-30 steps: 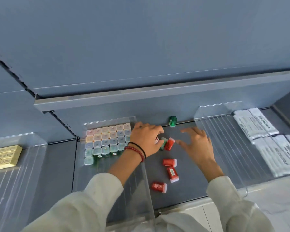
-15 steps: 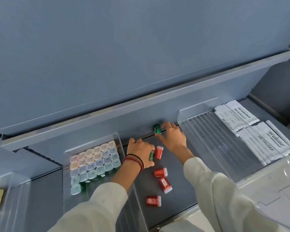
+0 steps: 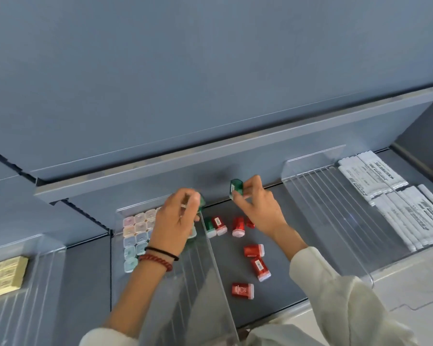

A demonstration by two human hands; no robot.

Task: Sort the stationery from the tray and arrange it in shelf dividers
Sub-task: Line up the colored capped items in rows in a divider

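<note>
Green piece (image 3: 236,188) pinched by right hand (image 3: 258,208) | left hand (image 3: 173,221) grips second green piece (image 3: 201,201) above divider edge (image 3: 211,245)

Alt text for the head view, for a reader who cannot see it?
The left hand grips a green case and the right hand pinches a second green case above a grey shelf. Red cases lie loose between clear dividers.

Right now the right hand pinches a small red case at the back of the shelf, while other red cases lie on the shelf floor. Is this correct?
Not quite. In the head view, the small case that the right hand pinches is green, not red. The rest holds: red cases lie on the shelf floor.
</note>
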